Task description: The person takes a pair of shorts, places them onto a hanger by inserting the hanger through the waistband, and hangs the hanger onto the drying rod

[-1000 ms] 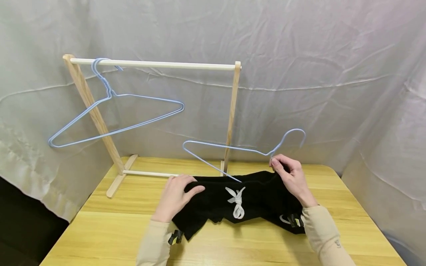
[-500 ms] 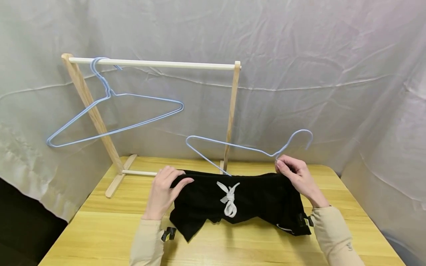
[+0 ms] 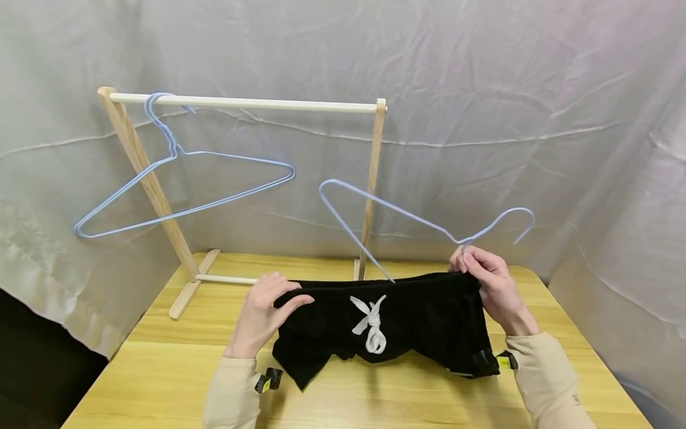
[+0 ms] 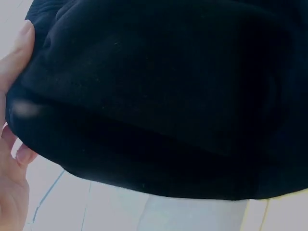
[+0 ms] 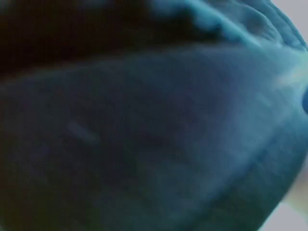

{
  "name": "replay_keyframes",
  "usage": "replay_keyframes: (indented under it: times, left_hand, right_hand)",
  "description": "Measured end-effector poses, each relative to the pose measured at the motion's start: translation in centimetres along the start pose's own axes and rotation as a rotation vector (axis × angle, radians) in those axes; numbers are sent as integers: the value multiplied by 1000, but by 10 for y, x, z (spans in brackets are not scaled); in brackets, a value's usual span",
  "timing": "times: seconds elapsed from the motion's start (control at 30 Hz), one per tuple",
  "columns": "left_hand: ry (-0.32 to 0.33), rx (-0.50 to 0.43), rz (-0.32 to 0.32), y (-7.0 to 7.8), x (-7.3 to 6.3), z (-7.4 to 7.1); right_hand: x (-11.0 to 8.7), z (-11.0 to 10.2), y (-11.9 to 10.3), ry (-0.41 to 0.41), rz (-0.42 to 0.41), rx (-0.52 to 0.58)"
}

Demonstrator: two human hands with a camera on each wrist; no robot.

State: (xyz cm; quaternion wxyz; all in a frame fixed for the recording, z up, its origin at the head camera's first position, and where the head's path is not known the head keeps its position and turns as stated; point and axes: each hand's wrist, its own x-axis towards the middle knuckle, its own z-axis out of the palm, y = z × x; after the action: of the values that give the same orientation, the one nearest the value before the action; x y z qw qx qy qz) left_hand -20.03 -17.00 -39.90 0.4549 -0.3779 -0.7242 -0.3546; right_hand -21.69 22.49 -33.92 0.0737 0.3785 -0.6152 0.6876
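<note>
A pair of black shorts [image 3: 332,325] with a white drawstring bow [image 3: 374,325] is stretched between both hands, waistband up. My left hand [image 3: 259,313] grips the waistband's left end, thumb in front. At the other end, my right hand [image 3: 498,289] pinches the waistband corner together with the neck of a light blue clothes hanger [image 3: 462,241]. That hanger leans, its left shoulder raised and its hook pointing right; the lower wire drops into the waist opening, its other shoulder hidden by cloth. Dark fabric [image 4: 144,96] fills most of the left wrist view. Blurred cloth [image 5: 144,139] covers the right wrist view.
Behind, on the left, stands a wooden rack [image 3: 375,161] with a white rail [image 3: 268,105]. Light blue hangers [image 3: 174,152] hang near the rail's left end. All this is on a yellow wooden table [image 3: 161,381], with grey curtains [image 3: 509,119] around it.
Both hands have spread apart, pulling the waistband straighter. My right hand has shifted right, and the hanger has tilted so its left shoulder rises while its hook swings right.
</note>
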Motion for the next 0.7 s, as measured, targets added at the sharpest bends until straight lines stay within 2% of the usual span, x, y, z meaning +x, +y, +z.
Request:
replay_keyframes:
  times: [0.07,0.2,0.33,0.57,0.7]
  left_hand:
    - [-15,60,17,-2,-1,0]
    - [-2,144,25,-4,-2,-3]
    - [12,210,40,-5,-2,-4]
    - [-6,175,38,-3,-2,-2]
    - [-51,129,-5,-1,-4,1]
  right_hand:
    - [-1,0,0,-59,44,-67]
    - [-7,1,-1,-130,133,-291]
    - [-13,0,-1,-180,169,-435]
    - [-11,3,-3,-292,160,-549]
    - [-10,9,-1,-310,159,-629]
